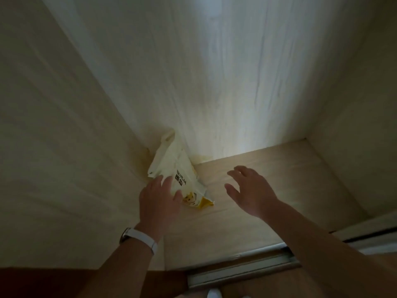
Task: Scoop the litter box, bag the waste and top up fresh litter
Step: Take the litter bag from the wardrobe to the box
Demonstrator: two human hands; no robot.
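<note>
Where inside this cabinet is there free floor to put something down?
The cabinet floor is bare from the litter bag rightward to the right wall and forward to the door track; the right hand hovers over part of it. Only the back left corner is crowded: the bag leans there and the left hand touches it.

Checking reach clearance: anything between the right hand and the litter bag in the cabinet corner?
Nothing visible. Only cabinet floor shows between the right hand and the litter bag. The left hand touches the bag's near left side.
</note>
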